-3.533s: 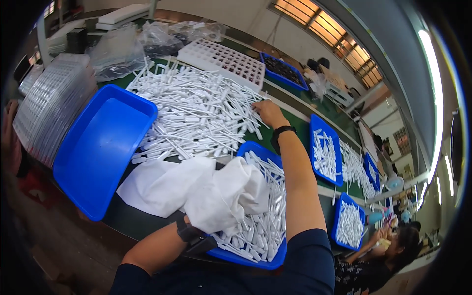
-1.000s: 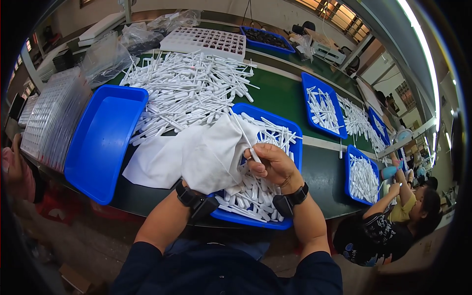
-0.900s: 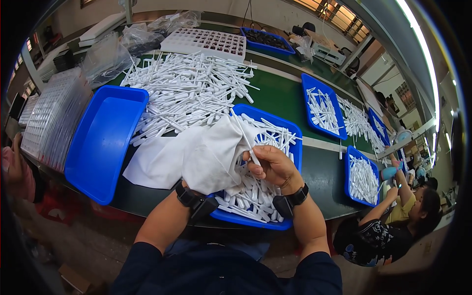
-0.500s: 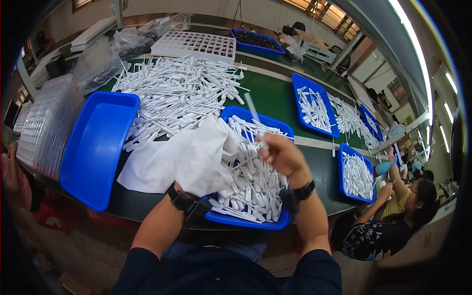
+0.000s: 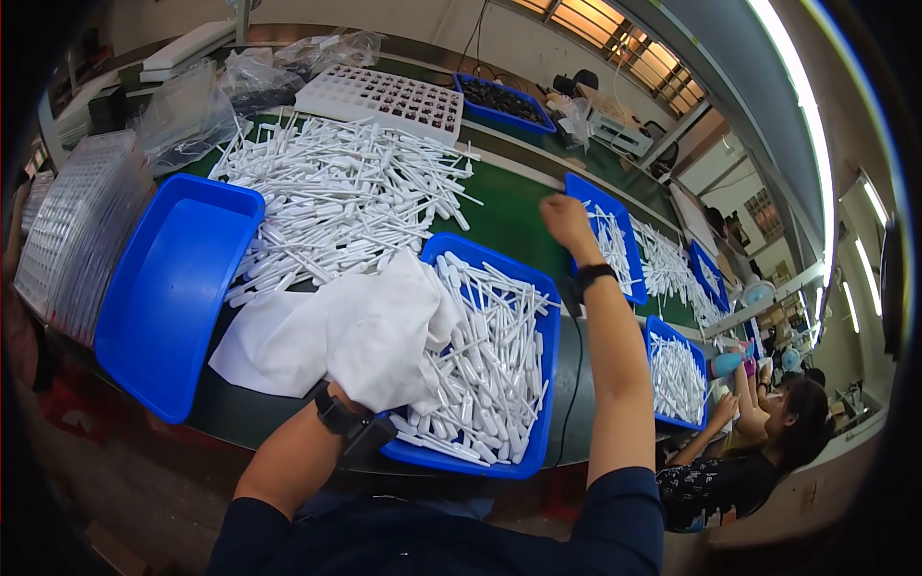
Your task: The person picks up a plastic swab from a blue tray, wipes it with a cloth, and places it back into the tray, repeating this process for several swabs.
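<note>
My left hand [image 5: 337, 395] is wrapped in a white cloth [image 5: 379, 322] that hides its fingers. The cloth lies bunched over the near left part of a blue tray [image 5: 549, 403]. That tray is heaped with white plastic dropper-like pieces [image 5: 485, 374], each with a wider body and a thin stem. Out over the green work surface, my right hand [image 5: 567, 223] is beside the near left edge of a far blue tray [image 5: 579, 184] of similar pieces. Its fingers are curled; whatever they may hold does not show.
A loose pile of white pieces [image 5: 336, 192] spreads beyond the cloth. An empty blue tray [image 5: 182, 298] and stacked clear plastic trays [image 5: 82, 230] stand left. A white holed rack [image 5: 379, 101] lies behind. At right sit another filled blue tray [image 5: 677, 379] and a co-worker [image 5: 749, 451].
My right hand has moved from above the near filled tray, where it held a thin translucent piece, forward and right to the far tray. My left hand stays in the cloth, slightly lower left in view.
</note>
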The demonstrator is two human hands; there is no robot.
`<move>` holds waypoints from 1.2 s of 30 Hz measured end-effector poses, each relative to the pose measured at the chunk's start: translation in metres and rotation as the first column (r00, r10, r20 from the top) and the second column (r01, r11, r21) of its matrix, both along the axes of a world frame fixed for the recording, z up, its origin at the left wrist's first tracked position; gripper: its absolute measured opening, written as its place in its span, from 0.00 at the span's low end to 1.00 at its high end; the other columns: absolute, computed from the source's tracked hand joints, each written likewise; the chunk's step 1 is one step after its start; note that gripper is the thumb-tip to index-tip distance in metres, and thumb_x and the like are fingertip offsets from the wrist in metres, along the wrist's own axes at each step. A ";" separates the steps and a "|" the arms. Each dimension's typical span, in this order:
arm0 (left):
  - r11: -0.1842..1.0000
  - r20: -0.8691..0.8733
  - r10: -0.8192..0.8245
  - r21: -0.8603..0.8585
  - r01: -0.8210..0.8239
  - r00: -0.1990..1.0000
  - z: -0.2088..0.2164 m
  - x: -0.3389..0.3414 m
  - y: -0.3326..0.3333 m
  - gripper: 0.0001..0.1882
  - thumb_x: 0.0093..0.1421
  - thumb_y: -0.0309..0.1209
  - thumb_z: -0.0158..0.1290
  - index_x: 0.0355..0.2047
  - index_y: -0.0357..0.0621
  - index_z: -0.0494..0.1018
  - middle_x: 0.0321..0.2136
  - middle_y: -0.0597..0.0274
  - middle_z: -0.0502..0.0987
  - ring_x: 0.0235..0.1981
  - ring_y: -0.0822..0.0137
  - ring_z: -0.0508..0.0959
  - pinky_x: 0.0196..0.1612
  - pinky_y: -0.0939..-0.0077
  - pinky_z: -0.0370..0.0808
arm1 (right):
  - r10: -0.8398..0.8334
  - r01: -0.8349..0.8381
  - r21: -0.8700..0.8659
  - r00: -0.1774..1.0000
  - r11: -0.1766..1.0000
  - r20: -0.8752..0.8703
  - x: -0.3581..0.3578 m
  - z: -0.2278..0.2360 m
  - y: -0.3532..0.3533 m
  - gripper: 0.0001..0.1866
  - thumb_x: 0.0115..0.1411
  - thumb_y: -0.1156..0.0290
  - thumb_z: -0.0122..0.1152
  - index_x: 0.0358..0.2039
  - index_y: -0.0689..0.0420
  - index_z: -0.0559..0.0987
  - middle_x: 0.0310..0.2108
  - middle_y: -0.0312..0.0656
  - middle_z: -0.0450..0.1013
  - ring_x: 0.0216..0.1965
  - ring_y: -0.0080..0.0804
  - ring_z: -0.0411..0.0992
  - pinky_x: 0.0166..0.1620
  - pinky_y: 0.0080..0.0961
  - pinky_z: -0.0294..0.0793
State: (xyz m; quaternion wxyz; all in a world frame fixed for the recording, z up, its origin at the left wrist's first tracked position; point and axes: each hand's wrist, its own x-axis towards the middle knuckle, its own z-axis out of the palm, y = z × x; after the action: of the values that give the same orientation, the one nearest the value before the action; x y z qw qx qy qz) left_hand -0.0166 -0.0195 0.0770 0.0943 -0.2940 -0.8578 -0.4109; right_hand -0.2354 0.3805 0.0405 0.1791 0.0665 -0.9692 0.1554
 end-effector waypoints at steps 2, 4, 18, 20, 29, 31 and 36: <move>1.000 0.001 0.001 -0.015 -0.001 1.000 0.002 -0.001 -0.006 0.24 0.32 0.31 0.68 0.31 0.48 0.71 0.28 0.59 0.76 0.29 0.55 0.79 0.30 0.62 0.75 | 0.224 -0.224 -0.021 0.973 0.974 0.049 -0.036 -0.003 -0.051 0.11 0.59 0.67 0.61 0.39 0.58 0.85 0.37 0.53 0.81 0.38 0.50 0.80 0.42 0.38 0.79; 1.000 -0.006 -0.004 -0.022 0.004 1.000 0.004 -0.002 -0.008 0.24 0.32 0.31 0.68 0.31 0.48 0.71 0.27 0.59 0.76 0.29 0.55 0.79 0.30 0.62 0.76 | 0.275 -0.281 0.067 0.958 0.957 0.080 -0.070 -0.014 -0.081 0.11 0.59 0.67 0.61 0.39 0.58 0.85 0.37 0.54 0.81 0.40 0.52 0.80 0.45 0.41 0.79; 0.987 0.208 -0.106 0.142 0.077 0.972 -0.018 -0.021 -0.015 0.19 0.32 0.31 0.68 0.27 0.50 0.72 0.27 0.60 0.77 0.27 0.56 0.80 0.28 0.63 0.76 | 0.278 -0.294 0.202 0.955 0.934 0.106 -0.115 -0.031 -0.122 0.13 0.64 0.69 0.59 0.46 0.59 0.82 0.42 0.52 0.81 0.41 0.50 0.79 0.46 0.40 0.78; 0.994 0.217 -0.083 0.082 0.067 0.973 -0.023 -0.019 -0.010 0.20 0.31 0.32 0.68 0.27 0.51 0.72 0.27 0.60 0.77 0.28 0.56 0.79 0.29 0.63 0.76 | 0.319 -0.205 -0.539 0.939 0.817 0.127 -0.092 -0.026 -0.129 0.13 0.66 0.70 0.59 0.49 0.61 0.80 0.40 0.48 0.81 0.37 0.40 0.79 0.42 0.31 0.78; 1.000 -0.066 0.002 -0.018 -0.003 0.998 -0.021 -0.007 0.008 0.20 0.29 0.31 0.66 0.26 0.50 0.71 0.29 0.59 0.72 0.34 0.55 0.76 0.35 0.64 0.73 | 0.431 0.060 -0.991 0.896 0.122 0.108 0.107 0.034 -0.120 0.14 0.69 0.70 0.59 0.52 0.64 0.76 0.32 0.37 0.75 0.29 0.23 0.71 0.36 0.17 0.74; 0.999 -0.158 0.036 -0.013 -0.039 0.987 -0.016 -0.007 0.007 0.20 0.29 0.31 0.66 0.25 0.50 0.70 0.29 0.59 0.71 0.35 0.55 0.75 0.36 0.64 0.72 | 0.515 0.105 -0.994 0.854 -0.039 0.071 0.143 0.038 -0.124 0.14 0.70 0.70 0.59 0.51 0.64 0.76 0.32 0.37 0.75 0.30 0.23 0.71 0.36 0.17 0.74; 1.000 -0.266 0.029 0.006 -0.028 0.963 -0.008 -0.005 0.015 0.20 0.29 0.30 0.65 0.25 0.49 0.69 0.30 0.59 0.70 0.36 0.55 0.73 0.37 0.64 0.70 | 0.488 0.117 -0.991 0.870 -0.072 0.067 0.191 0.036 -0.133 0.13 0.71 0.69 0.57 0.50 0.64 0.77 0.32 0.38 0.75 0.30 0.23 0.72 0.37 0.18 0.74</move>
State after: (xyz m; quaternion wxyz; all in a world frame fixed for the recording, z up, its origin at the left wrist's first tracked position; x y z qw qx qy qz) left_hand -0.0217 -0.0040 0.0687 0.2150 -0.3340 -0.8410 -0.3673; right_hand -0.0447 0.2477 0.0768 -0.0627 0.0206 -0.5446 0.8361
